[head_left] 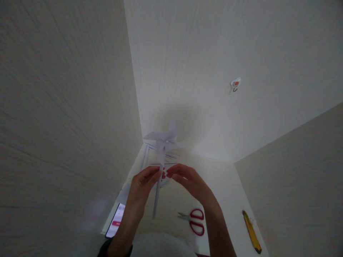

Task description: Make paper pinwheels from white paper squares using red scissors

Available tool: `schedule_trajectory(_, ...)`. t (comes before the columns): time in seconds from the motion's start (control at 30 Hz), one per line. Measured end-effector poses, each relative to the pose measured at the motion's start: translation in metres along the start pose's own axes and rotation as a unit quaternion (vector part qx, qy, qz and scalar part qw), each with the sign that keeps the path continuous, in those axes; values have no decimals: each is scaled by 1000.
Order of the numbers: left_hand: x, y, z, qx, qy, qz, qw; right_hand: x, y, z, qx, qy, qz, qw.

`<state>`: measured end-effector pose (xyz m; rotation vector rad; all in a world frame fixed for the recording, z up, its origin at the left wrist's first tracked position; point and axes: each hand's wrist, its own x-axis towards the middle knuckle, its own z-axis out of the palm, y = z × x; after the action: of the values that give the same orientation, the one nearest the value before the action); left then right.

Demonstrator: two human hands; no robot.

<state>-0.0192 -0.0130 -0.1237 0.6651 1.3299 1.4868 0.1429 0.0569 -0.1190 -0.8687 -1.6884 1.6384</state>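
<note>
A white paper pinwheel (163, 140) is held up in front of me, its blades at the top and its rolled paper stick (156, 200) slanting down toward me. My left hand (146, 178) grips the stick below the blades between thumb and fingers. Just right of the stick is my right hand (184, 175), its fingers curved and slightly apart, with nothing visible in them. Its fingertips are close to those of the left hand; whether they touch is hard to make out.
Scissors with red handles (197, 221) lie on the white table (222, 189). A yellow box cutter (251, 232) lies at the right edge, a lit phone (115, 221) at the left. White strips or papers (146, 157) lie behind the hands. Walls enclose the table; one bears a hook (235, 84).
</note>
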Motion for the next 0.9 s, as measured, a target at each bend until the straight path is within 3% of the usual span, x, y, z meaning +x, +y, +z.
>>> schedule_trajectory(0.17,-4,-4,3,3,-9,-27,1000,5,-6,-7,113,106,-32,987)
schedule_trajectory(0.4,-12,-10,15,9,-34,-37,999,15,-6,31,245,184,-44,951)
schedule_trajectory(0.67,-16,-21,20,13,-33,-18,999,17,-15,42,317,246,-23,916)
schedule_trajectory(0.9,-14,-24,18,28,-50,-18,998,17,-20,43,320,270,-13,908)
